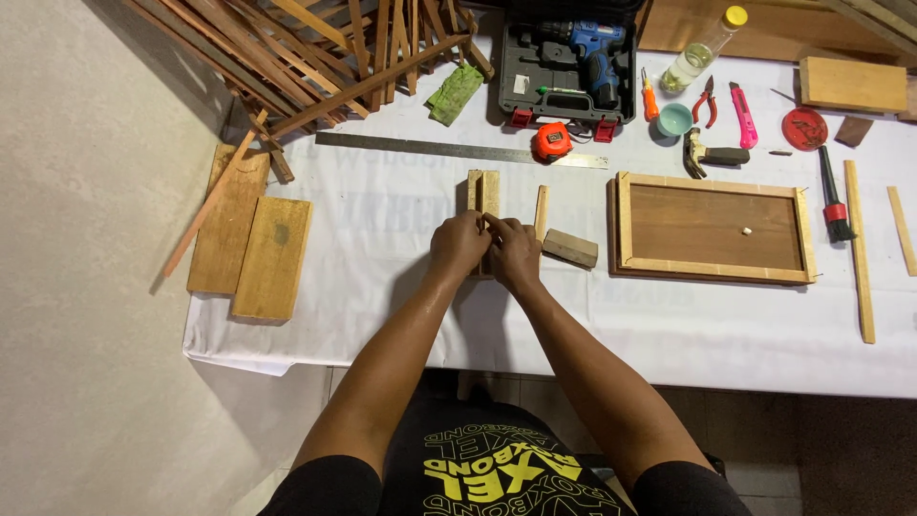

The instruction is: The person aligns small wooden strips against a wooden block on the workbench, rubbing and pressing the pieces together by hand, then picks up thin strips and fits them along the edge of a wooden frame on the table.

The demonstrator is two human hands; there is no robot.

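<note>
Hands meet in the middle of the white table (669, 354). Your left hand (458, 244) and your right hand (514, 250) sit side by side and touch each other. Both are curled tight around the near end of the small wooden strips (483, 191), which lie flat and point away from you. Your fingers hide that end, so you cannot tell just how each one grips.

Just right of your right hand lies a thin wooden stick (542, 210) and a little wooden block (570, 247). Farther right sits a flat wooden frame (712, 229) with a brown board inside.

Past the strips lies a long metal ruler (458, 150), with an orange tape measure (552, 141) on it. Behind that stands an open black case with a blue drill (594, 53). A hammer (712, 153), red pliers (705, 100) and a pink knife (743, 115) rest near the frame. On your left lie two flat planks (250, 239), and a pile of thin sticks (325, 57) sits at the far left corner.
</note>
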